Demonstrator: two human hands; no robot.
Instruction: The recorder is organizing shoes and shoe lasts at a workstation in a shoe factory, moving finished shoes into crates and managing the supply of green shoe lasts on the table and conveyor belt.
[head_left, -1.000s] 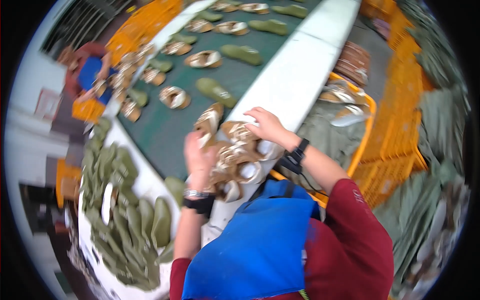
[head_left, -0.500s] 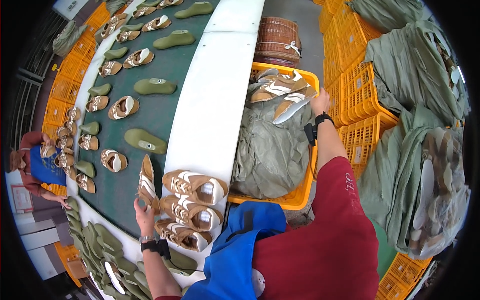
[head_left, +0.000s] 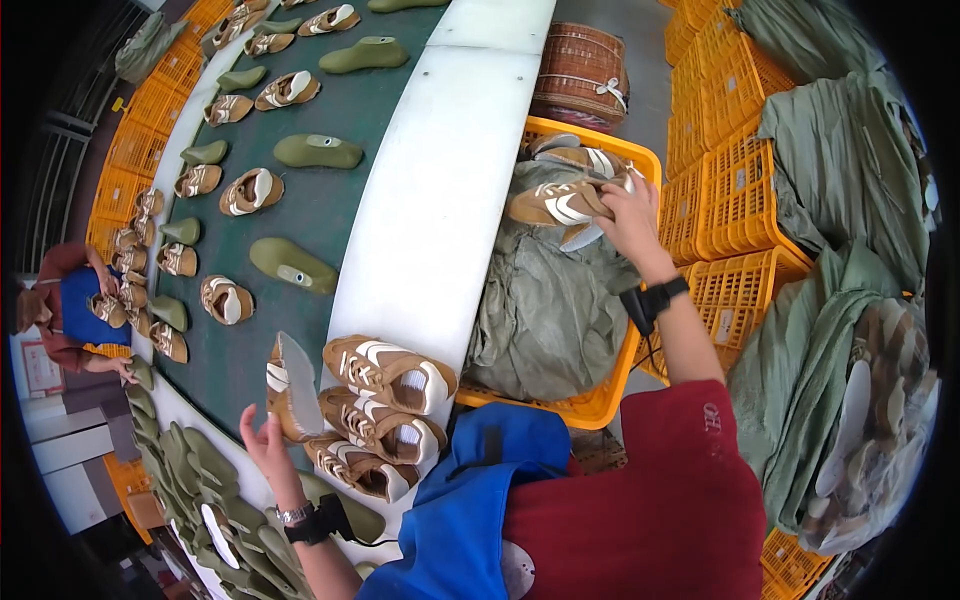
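Observation:
In the orange basket (head_left: 652, 250), my right hand (head_left: 630, 218) grips a tan shoe upper (head_left: 553, 204) with white stripes by its heel end. More tan and white uppers (head_left: 578, 155) lie just behind it on a grey-green cloth (head_left: 545, 300). My left hand (head_left: 268, 458) has its fingers apart beside another tan shoe upper (head_left: 305, 385), which is tipped with its pale underside showing; I cannot tell whether they touch. Against that upper, three tan sneakers (head_left: 385, 372) sit side by side on the white table edge (head_left: 420, 200).
Green shoe lasts (head_left: 293, 265) and tan shoes (head_left: 228, 299) stand in rows on the dark green belt (head_left: 330, 205). Lasts (head_left: 215, 485) are heaped at lower left. Across the belt a co-worker (head_left: 85, 290) handles shoes. Stacked orange crates (head_left: 740, 190) with cloths line the right.
My right hand has moved from the basket's rim onto a shoe upper, which has shifted. The upper by my left hand has turned to show its underside; that hand moved slightly down and left.

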